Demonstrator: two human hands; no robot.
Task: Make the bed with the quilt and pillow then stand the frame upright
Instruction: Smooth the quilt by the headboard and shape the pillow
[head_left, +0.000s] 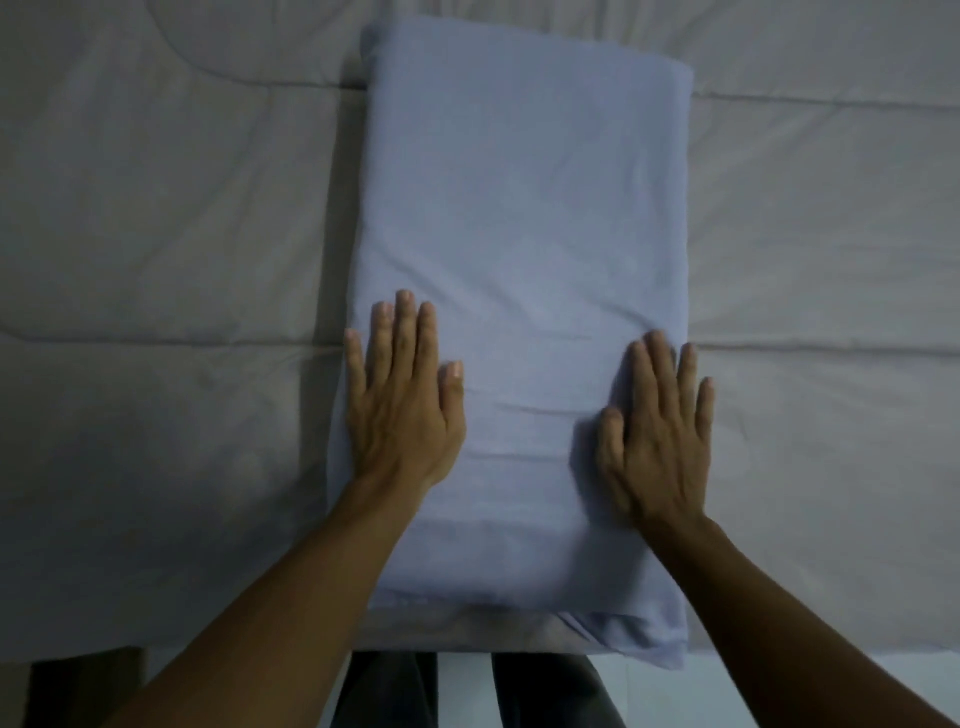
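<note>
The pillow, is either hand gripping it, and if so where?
Nothing is gripped. The left hand and right hand lie flat on top of the pillow, fingers straight, near its left and right edges.

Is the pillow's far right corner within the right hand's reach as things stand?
Probably yes: the right hand lies flat on the pillow, holding nothing, and nothing sits between it and that corner.

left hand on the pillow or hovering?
Touching. The head view shows the left hand lying flat on the blue pillow, fingers straight, no gap or shadow under the palm.
</note>
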